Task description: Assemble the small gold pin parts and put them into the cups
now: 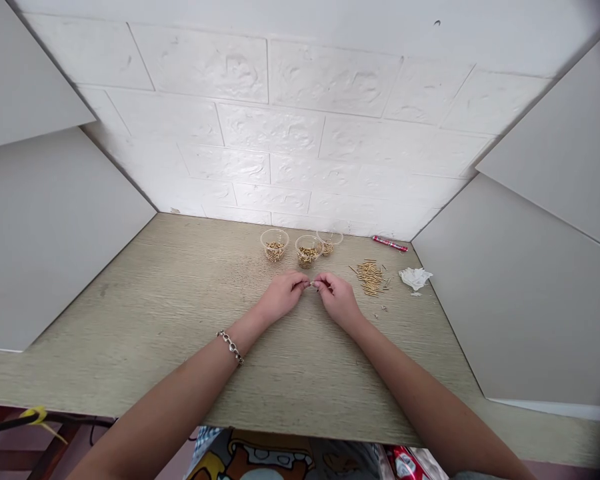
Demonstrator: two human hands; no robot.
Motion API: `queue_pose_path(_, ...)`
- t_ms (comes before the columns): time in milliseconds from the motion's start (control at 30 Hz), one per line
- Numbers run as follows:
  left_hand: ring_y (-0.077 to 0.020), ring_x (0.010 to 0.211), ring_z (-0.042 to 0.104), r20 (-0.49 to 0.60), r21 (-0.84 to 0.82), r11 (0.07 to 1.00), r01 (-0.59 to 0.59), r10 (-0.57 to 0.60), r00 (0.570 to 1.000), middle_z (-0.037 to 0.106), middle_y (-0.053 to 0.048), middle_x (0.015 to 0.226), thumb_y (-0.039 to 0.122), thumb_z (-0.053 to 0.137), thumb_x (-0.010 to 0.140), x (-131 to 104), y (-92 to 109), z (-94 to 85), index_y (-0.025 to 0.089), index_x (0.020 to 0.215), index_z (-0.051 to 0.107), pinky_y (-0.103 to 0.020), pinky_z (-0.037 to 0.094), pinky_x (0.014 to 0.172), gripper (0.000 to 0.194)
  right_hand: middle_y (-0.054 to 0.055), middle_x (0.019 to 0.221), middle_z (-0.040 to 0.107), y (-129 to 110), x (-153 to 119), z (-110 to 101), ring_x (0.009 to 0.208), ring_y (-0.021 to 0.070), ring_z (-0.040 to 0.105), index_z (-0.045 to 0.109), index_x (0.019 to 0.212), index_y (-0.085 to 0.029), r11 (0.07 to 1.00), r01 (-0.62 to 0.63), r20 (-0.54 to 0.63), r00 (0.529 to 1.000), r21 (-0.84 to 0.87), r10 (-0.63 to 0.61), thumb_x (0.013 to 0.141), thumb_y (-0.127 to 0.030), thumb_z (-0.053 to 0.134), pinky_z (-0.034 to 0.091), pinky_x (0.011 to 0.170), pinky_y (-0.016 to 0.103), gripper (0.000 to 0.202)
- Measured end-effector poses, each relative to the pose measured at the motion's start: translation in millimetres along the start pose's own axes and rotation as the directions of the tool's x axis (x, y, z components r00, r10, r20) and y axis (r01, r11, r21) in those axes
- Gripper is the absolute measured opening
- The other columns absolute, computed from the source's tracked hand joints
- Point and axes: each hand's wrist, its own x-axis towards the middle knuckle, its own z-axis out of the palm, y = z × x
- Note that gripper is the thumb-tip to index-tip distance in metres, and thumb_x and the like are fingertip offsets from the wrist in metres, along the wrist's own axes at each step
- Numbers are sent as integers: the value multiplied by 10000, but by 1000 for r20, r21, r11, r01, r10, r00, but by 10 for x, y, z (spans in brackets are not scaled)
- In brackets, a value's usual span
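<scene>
The left hand (285,295) and right hand (339,299) have fingertips pinched nearly closed on a tiny gold piece (311,284) between them, in front of the cups (265,245). It should handle as light, stiff and slippery, best held by its ends. Room lies toward the table's (180,313) left and front edge; the pile (370,278) crowds the right.

Hands: 2 on my feed, one left hand (283,295) and one right hand (339,299)
Clear cups (265,245): I count 3
Gold bits (275,252): 3 lots, one per cup
Gold pins (370,278): 1 heap; probably dozens, but overlap and small size spoil my exact count
Red stick packet (390,243): 1
Crumpled white wrap (415,278): 1
Chain bracelet (230,347): 1
</scene>
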Motion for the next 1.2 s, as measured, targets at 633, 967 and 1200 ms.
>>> queue_pose_path(633,-141,765,514,-7,63,997,-53,54,999,588,-35,783,169,378,799,-23,42,-27,161,798,573,-244,397,683,195,0,652,542,-19,10,-36,618,126,466,535,724,-184,997,50,64,997,-56,-46,761,-205,418,344,588,228,125)
queue_pose_path(967,-138,760,518,-41,22,1000,-21,22,999,596,-36,792,200,385,804,-18,75,-28,165,789,579,-251,395,705,197,3,626,518,-59,-26,23,598,131,467,494,747,-185,1000,3,-23,1000,-3,-3,780,-277,387,362,580,247,144)
queue_pose_path(1200,-119,739,522,-35,-78,997,30,-33,999,598,-4,786,227,371,813,-5,53,-38,178,785,573,-232,396,703,210,-5,569,490,-72,-24,1,574,122,454,444,634,-186,1000,-29,-13,999,9,29,825,-334,322,355,566,243,271)
